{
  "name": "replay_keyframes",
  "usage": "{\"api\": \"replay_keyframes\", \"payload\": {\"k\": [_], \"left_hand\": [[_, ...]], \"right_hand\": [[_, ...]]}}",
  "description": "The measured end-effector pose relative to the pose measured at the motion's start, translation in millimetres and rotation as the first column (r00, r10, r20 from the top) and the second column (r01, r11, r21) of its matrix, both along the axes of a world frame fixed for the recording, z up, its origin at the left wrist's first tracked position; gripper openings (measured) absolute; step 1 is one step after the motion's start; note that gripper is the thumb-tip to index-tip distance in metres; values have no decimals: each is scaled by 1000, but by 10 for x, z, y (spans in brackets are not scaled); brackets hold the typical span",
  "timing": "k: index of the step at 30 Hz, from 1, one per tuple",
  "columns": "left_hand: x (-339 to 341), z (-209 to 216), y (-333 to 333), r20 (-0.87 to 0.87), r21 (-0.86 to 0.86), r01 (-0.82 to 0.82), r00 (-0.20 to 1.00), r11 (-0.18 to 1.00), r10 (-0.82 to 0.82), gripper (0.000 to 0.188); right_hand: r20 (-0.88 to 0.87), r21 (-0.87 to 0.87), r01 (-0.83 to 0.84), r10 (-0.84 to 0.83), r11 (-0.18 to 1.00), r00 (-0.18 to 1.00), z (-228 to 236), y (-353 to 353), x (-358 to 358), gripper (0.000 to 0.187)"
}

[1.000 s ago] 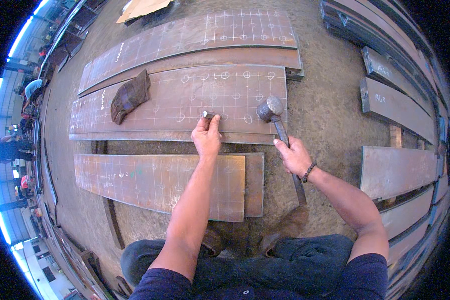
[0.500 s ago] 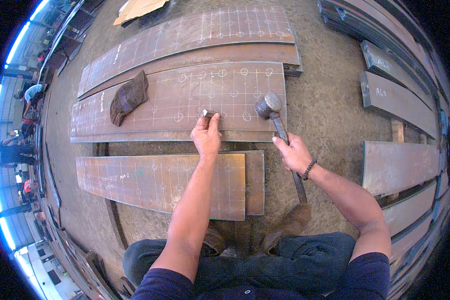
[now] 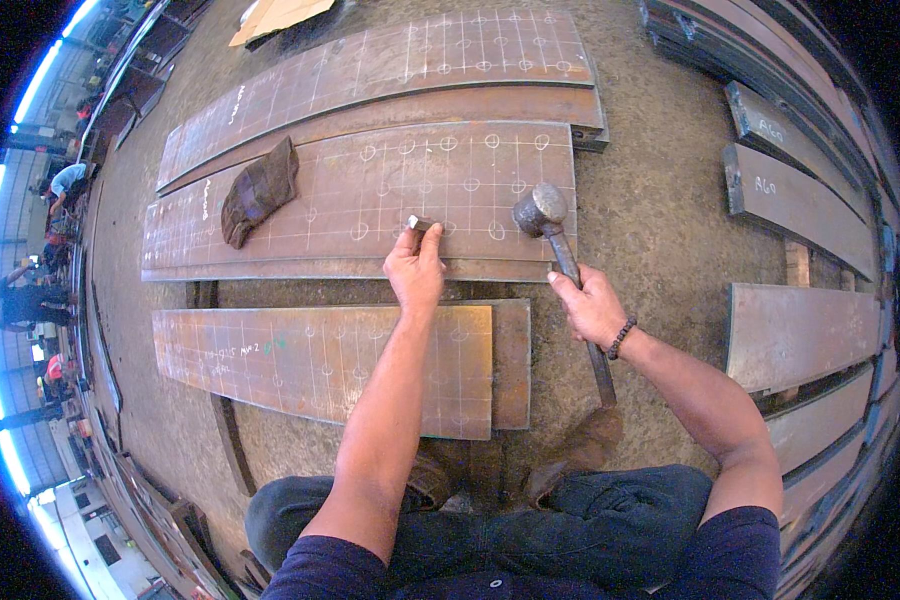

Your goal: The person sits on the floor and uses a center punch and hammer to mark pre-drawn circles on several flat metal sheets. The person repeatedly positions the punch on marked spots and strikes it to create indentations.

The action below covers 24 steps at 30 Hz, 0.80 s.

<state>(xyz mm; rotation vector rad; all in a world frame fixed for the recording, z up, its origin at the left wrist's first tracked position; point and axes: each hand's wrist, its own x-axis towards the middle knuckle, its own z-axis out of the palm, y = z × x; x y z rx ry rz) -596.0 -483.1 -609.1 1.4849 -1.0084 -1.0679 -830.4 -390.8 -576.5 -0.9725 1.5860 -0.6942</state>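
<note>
— Holding what, up by the big plate?

— Pinching a small metal punch in the left hand. Fingers curling tight around it, thumb pressing on the side. Short and grey, with a flat pale top. Standing with its tip down on the rusty steel plate, close to the plate's near edge.

— And over on the other side?

— Gripping a hammer in the right hand. Fist closing all the way round the long dark handle, about halfway along. Round, dull grey head, looking heavy and scuffed, hovering just beside the punch, a little to its right. Wearing a dark bead bracelet on that wrist.

— Looking like what, that plate?

— Long, flat and brown. Rough and rusty on top. Carrying thin white chalk lines in a grid, with small chalk circles at many crossings.

— Lying on it, anything soft?

— A floppy brown glove, wrinkly and worn, resting well to the left of the punch.

— Sitting around it, more metal?

— Yes. A second marked plate lying nearer, under the left forearm, same rusty brown with chalk marks. More long plates stacking behind. Thick grey slabs leaning at the right. Gritty, sandy-looking floor spreading under all of it.
</note>
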Motion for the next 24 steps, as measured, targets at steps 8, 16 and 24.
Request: {"api": "replay_keyframes", "payload": {"k": [8,16,24], "left_hand": [[7,-27,-7,74,-37,11,997,999,-8,17],[9,6,-10,108,-21,13,994,1000,-11,17],[1,12,-6,78,-21,15,997,1000,-14,17]], "right_hand": [[-6,25,11,-11,1000,1000,9,12,5,35],[-45,4,-9,9,1000,999,-87,14,-22,38],[-63,21,-8,9,1000,998,-91,21,-28,40]]}}
